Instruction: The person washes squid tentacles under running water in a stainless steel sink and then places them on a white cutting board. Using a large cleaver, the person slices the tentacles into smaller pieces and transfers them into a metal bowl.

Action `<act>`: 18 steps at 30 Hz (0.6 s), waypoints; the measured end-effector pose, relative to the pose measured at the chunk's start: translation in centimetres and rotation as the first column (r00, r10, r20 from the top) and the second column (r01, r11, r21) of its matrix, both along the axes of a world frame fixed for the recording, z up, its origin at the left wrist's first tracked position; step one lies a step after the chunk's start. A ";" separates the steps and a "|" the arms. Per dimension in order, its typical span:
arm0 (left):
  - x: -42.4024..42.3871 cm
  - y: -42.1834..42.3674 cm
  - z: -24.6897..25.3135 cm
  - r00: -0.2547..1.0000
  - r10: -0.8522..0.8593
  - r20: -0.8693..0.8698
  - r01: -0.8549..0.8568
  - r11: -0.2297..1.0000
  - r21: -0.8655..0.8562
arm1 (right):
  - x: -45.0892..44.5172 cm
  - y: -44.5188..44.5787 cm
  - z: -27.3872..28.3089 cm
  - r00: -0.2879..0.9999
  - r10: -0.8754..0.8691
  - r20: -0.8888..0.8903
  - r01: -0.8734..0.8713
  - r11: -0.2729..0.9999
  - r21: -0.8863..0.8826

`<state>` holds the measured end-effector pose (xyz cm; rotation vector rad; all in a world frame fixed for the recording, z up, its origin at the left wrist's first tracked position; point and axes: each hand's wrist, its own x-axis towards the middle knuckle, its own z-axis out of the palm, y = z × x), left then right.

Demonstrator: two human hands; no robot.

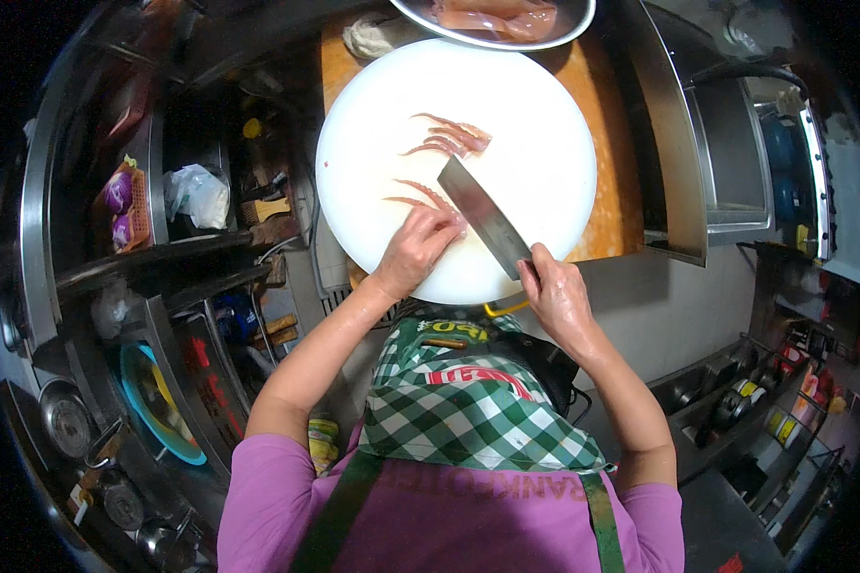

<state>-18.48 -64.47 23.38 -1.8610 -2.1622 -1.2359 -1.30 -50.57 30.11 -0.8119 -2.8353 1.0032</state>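
Note:
A round white cutting board (537, 122) lies before me. My right hand (560, 297) grips the handle of a cleaver (489, 218), its broad blade slanting up and left across the board. On the near left part of the board, the fingers of my left hand (419, 247) pinch a piece of squid tentacles (424, 192); their thin tips spread out beyond my fingers. Just left of the blade's edge is that piece, and I cannot tell whether the two touch. Farther up the board lies a separate cluster of squid tentacles (453, 136), close to the blade's tip.
Under the board is a wooden tabletop (612, 179). At its far side stand a metal bowl (580, 29) holding pinkish squid (501, 18) and a crumpled cloth (373, 36). A steel panel (677, 143) rises on the right. Shelves at left hold a basket with purple cabbages (118, 193).

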 end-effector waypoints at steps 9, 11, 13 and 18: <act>-1.4 0.2 -0.2 0.997 -0.075 0.013 0.076 0.997 -0.034 | 1.3 0.4 1.3 0.996 0.036 0.084 -0.046 0.992 0.116; -1.4 0.1 -0.2 0.997 -0.083 0.007 0.083 0.995 -0.055 | 1.6 0.6 1.6 0.991 0.054 0.119 -0.071 0.986 0.149; -1.5 0.1 0.1 0.996 -0.094 -0.004 0.094 0.993 -0.072 | 1.9 0.8 1.9 0.988 0.077 0.136 -0.098 0.984 0.149; -1.3 0.1 0.5 0.995 -0.102 -0.018 0.099 0.990 -0.097 | 2.0 0.7 2.9 0.972 0.112 0.208 -0.143 0.980 0.139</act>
